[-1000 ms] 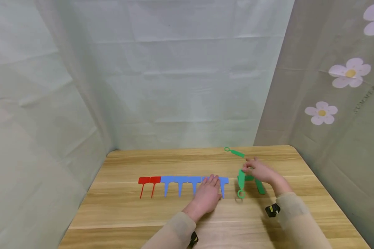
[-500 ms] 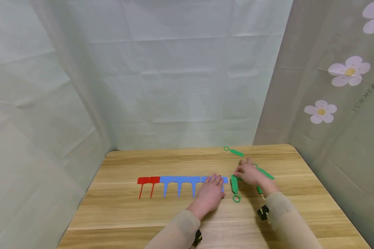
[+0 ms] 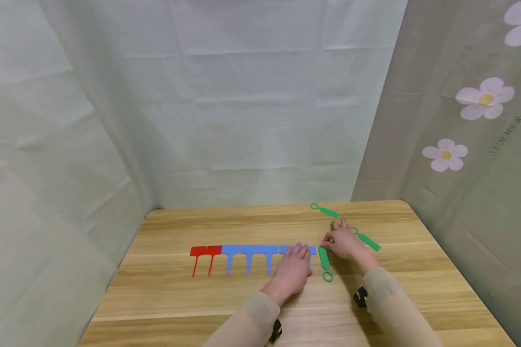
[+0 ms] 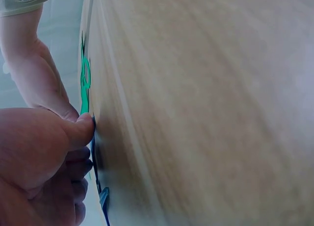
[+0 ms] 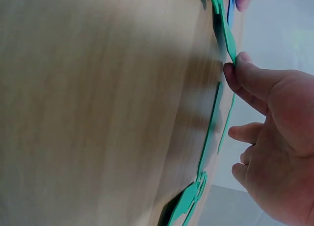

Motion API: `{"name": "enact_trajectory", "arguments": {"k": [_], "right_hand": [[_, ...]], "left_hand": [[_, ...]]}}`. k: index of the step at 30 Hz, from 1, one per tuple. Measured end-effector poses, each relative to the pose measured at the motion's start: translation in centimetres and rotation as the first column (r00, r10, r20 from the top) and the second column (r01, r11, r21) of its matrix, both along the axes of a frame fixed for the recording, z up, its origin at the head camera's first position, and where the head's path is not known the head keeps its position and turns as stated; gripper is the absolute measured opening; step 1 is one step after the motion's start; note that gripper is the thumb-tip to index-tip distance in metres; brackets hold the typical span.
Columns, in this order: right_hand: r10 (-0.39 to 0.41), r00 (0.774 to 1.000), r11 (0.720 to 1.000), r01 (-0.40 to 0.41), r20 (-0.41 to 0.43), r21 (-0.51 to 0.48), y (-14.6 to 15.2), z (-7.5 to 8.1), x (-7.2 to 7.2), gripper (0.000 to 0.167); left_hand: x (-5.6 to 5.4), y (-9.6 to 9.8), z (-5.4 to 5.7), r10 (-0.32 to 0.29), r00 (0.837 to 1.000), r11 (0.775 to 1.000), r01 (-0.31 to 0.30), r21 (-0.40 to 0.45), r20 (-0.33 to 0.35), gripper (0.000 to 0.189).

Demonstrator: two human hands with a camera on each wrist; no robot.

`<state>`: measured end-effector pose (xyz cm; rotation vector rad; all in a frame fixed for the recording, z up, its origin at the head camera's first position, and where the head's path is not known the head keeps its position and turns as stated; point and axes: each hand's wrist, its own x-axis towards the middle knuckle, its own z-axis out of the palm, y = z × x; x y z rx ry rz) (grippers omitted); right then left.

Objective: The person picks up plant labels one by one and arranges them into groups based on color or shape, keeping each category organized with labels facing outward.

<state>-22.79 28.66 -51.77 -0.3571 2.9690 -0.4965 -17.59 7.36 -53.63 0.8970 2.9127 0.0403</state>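
My right hand (image 3: 344,242) pinches the upper end of a green plant tag with a ring (image 3: 324,259) between thumb and forefinger. That tag points ring-down towards me, just right of a row of blue T-shaped plant labels (image 3: 250,249). In the right wrist view the pinched green tag slants up from the table at the held end. My left hand (image 3: 288,272) rests with its fingers stretched over the right-hand blue labels, partly hiding them. Two red T-shaped labels (image 3: 198,251) touch the left end of the blue row, all with stems towards me.
One green ring tag (image 3: 329,212) lies near the table's back edge. Another green tag (image 3: 369,242) is right of my right hand; in the right wrist view, a flat green tag (image 5: 211,123) lies below the fingers. Cloth walls (image 3: 260,120) stand behind the wooden table (image 3: 178,299).
My right hand has moved left, bringing the lifted green ring tag down beside the end of the blue row. My left hand stays on the blue labels, shifted slightly right.
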Motion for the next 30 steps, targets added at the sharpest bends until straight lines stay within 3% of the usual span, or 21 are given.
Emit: {"name": "enact_trajectory", "arguments": {"k": [30], "right_hand": [[-0.004, 0.998, 0.999, 0.006, -0.057, 0.034, -0.91, -0.22, 0.21, 0.018]], "left_hand": [[-0.1, 0.19, 0.5, 0.009, 1.0, 1.0, -0.008, -0.028, 0.028, 0.062]]}}
